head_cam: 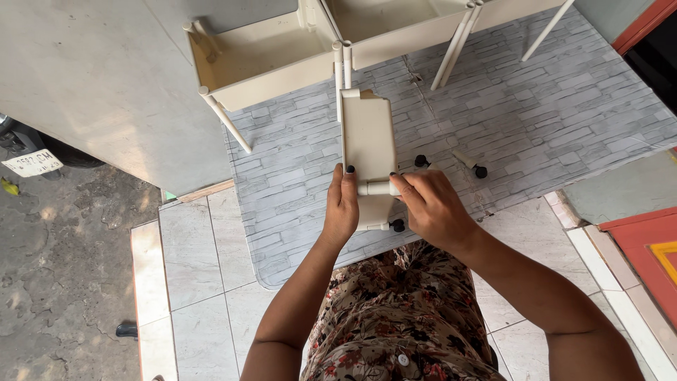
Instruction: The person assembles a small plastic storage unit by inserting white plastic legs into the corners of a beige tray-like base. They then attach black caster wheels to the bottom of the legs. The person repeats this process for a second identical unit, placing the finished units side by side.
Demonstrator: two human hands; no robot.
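A cream plastic shelf tray (368,137) stands on edge on a grey brick-patterned mat (536,120). My left hand (341,204) grips its lower left edge. My right hand (431,206) is closed on a short white tube leg (375,189) at the tray's lower corner. A black caster wheel (398,225) shows at the tray's bottom right. Farther off lie two larger cream trays, one on the left (257,60) and one on the right (395,32), joined by white tubes (341,70).
Loose caster pieces (422,161) and a tube with a black wheel (471,164) lie on the mat to the right. White tiled floor (204,261) is in front, rough concrete (63,268) at left, a red door frame (645,261) at right.
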